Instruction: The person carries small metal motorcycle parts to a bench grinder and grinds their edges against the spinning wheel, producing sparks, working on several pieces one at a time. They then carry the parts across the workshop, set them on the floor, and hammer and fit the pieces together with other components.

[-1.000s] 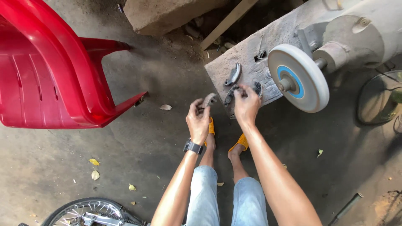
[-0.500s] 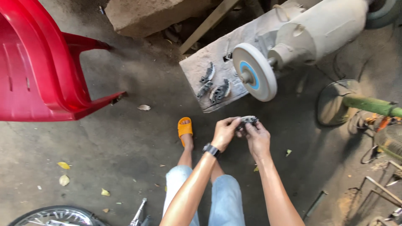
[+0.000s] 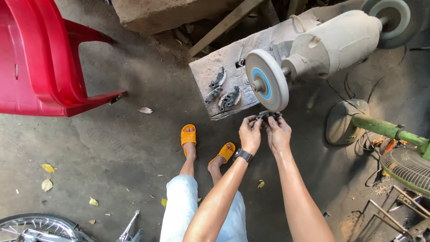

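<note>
My left hand (image 3: 250, 133) and my right hand (image 3: 278, 133) together grip a small curved dark metal part (image 3: 267, 115). They hold it right under the rim of the white grinding wheel (image 3: 267, 85) with a blue centre ring. The wheel belongs to a dusty bench grinder (image 3: 333, 42) standing on a grey stone block (image 3: 226, 67). Three similar dark metal parts (image 3: 222, 92) lie on the block's near left end. A dark watch sits on my left wrist.
A red plastic chair (image 3: 40, 62) stands at the left. My feet in orange sandals (image 3: 188, 136) rest on the dusty concrete floor. A green fan stand (image 3: 385, 130) and a fan cage (image 3: 410, 168) are at the right. A bicycle wheel (image 3: 38, 226) shows bottom left.
My hands lifted a metal part off the block and carried it right, to just below the grinding wheel. The view shifted so the grinder now sits nearer the middle.
</note>
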